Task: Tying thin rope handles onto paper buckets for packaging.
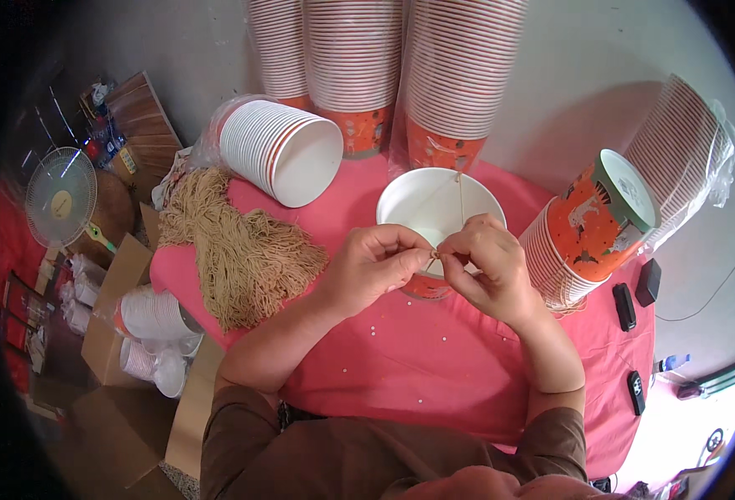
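Observation:
A white paper bucket (401,198) with an orange printed outside stands upright in front of me on the pink cloth. A thin tan cord (461,200) runs from a spot on its far rim across the opening toward my hands. Over the near rim, my left hand (369,268) pinches the cord's end between thumb and forefinger. My right hand (494,268) pinches the same bit of cord, its fingertips almost touching the left ones. Both hands are closed. The fingers partly hide the cord's end and the near rim.
A heap of tan cords (242,258) lies to the left, below a tipped stack of buckets (280,154). Tall bucket stacks (355,62) stand at the wall. Upturned orange buckets (588,221) stand at right, near small black devices (624,307). Cardboard boxes (117,317) sit lower left.

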Demonstrator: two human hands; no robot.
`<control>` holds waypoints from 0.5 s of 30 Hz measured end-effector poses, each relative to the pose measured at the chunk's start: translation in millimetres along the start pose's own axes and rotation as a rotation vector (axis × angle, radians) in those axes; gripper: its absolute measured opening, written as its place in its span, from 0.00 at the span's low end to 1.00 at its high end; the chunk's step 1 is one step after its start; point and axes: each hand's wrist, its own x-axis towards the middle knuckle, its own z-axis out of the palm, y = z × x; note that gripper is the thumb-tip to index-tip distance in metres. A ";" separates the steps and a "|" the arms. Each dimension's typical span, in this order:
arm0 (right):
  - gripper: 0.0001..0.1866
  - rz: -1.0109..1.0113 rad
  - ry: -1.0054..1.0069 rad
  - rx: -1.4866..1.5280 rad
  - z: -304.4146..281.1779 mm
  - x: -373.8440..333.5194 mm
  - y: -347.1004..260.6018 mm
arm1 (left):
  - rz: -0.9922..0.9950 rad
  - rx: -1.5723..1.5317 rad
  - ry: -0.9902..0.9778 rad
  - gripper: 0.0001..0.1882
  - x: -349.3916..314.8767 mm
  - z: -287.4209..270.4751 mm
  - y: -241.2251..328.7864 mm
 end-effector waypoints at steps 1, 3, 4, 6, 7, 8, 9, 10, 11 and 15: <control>0.10 -0.014 -0.023 -0.012 -0.5 0.1 0.7 | -0.001 0.000 0.002 0.06 0.0 1.2 -1.0; 0.10 -0.026 -0.046 -0.025 -0.9 0.8 1.0 | 0.092 0.188 0.080 0.05 0.4 5.0 -3.3; 0.10 -0.038 -0.045 -0.035 -1.3 1.1 0.6 | 0.091 0.187 0.078 0.05 0.4 5.2 -5.5; 0.10 -0.049 -0.044 -0.044 -1.6 1.0 1.1 | 0.172 0.303 0.107 0.03 0.7 4.2 -11.0; 0.10 -0.052 -0.048 -0.073 -1.6 0.7 2.0 | 0.170 0.303 0.107 0.03 -0.1 3.8 -10.0; 0.10 -0.055 -0.051 -0.103 -1.7 0.5 2.8 | 0.175 0.366 0.109 0.03 -1.3 3.4 -7.1; 0.10 -0.053 -0.052 -0.102 -2.2 1.3 2.3 | 0.181 0.428 0.112 0.05 -2.2 3.1 -5.6; 0.10 -0.059 -0.071 -0.123 -3.6 3.0 1.0 | 0.179 0.428 0.112 0.05 -2.1 3.0 -5.9; 0.10 -0.065 -0.090 -0.144 -4.6 4.4 0.3 | 0.239 0.457 0.133 0.04 -2.0 2.9 -6.2; 0.10 -0.057 -0.154 -0.174 -7.6 4.6 2.4 | 0.360 0.580 0.177 0.04 0.0 0.6 -6.8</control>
